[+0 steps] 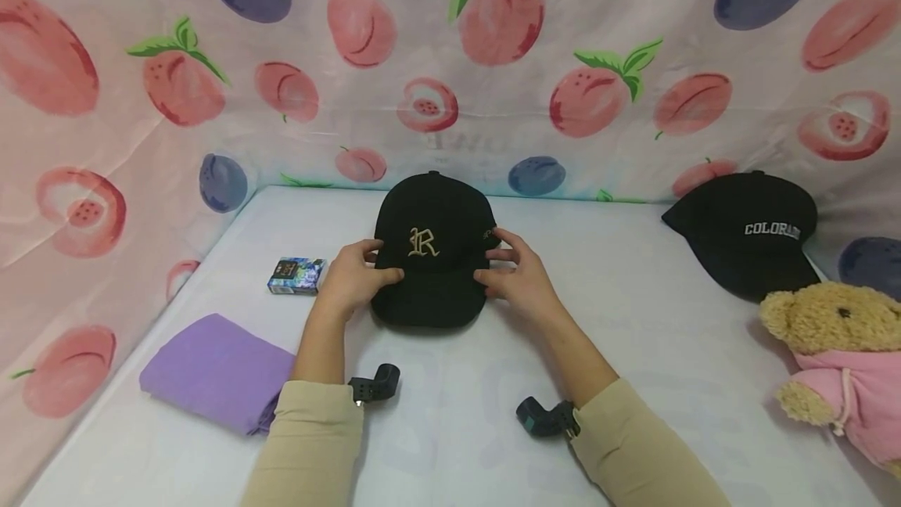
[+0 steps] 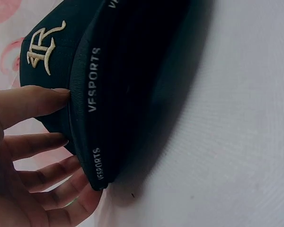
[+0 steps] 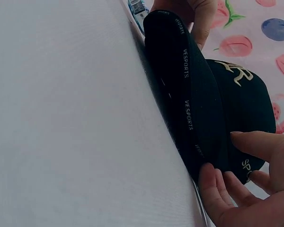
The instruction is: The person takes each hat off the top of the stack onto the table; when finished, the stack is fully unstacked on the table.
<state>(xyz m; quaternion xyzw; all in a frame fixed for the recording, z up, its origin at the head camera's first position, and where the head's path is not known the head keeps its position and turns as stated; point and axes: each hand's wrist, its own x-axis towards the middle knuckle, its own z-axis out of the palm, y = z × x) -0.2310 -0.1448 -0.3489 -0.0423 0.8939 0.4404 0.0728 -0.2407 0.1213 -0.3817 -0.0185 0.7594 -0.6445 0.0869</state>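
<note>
A black baseball cap (image 1: 435, 217) with a gold embroidered R sits mid-table near the back, its brim toward me. My left hand (image 1: 355, 276) grips its left side, thumb on the front by the brim. On the other side my right hand (image 1: 517, 272) holds it the same way, thumb at the brim's right edge. In the left wrist view the left hand (image 2: 33, 156) has its thumb on the crown and its fingers behind the brim (image 2: 92, 94). The right wrist view has the right hand (image 3: 255, 179) pinching the cap's side, near gold lettering; the brim's front stands slightly above the table.
A small blue patterned box (image 1: 297, 276) lies left of the cap. Folded purple cloth (image 1: 218, 374) is at the front left. On the right are a black cap (image 1: 753, 233) lettered COLORADO and a teddy bear (image 1: 845, 382) in pink. A fruit-print curtain (image 1: 493, 100) hangs behind the white table (image 1: 450, 444).
</note>
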